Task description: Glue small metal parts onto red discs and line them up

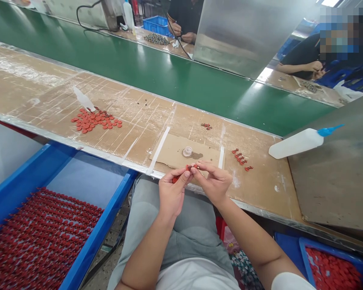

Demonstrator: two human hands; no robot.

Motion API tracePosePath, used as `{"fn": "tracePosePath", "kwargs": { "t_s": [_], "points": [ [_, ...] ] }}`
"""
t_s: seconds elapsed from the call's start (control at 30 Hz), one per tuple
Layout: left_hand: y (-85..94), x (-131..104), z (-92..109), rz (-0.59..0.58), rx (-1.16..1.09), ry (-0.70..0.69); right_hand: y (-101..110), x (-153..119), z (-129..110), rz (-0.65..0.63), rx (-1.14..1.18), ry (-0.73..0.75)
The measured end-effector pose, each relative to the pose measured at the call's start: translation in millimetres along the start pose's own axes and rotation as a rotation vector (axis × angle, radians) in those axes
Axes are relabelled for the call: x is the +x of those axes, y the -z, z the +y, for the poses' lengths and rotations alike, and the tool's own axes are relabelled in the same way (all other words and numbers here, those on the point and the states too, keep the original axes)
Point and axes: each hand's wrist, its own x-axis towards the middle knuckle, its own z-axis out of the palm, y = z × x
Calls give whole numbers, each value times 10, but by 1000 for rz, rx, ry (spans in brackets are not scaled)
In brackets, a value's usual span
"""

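Observation:
Close together over the bench's front edge, my left hand (174, 189) and my right hand (213, 180) are closed on a small red figure piece (188, 166). The fingertips cover much of it, so its exact shape does not show. Another red bit (175, 179) shows between the left fingers. Just beyond the hands, a small clear cup (187, 151) stands on a cardboard sheet (169, 150), beside a dark wet patch. Several small red figures (241, 158) lie in a row to the right, and a few more (206, 126) lie farther back.
Red discs (90, 121) lie in a pile at left with a white bottle tip (83, 99). A blue-tipped white bottle (299, 143) leans against a metal box (332, 169). A blue tray (111, 193) holds rows of red pieces. Two people sit beyond the green belt (133, 64).

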Motion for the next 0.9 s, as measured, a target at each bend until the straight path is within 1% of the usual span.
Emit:
{"fn": "tracePosePath", "kwargs": {
  "t_s": [0.17,0.4,0.57,0.8,0.9],
  "points": [
    [6,7,17,-14,-15,24,10,-14,-18,-8,22,-50],
    [15,17,31,-28,-20,22,3,-12,-28,1,45,-67],
    [16,20,24,-18,-39,42,-12,-9,-37,1,74,-133],
    [14,18,40,-60,-65,47,-37,-2,-65,14,142,-204],
    [33,29,44,-81,-96,88,-28,14,-73,12,179,-220]
  ]
}}
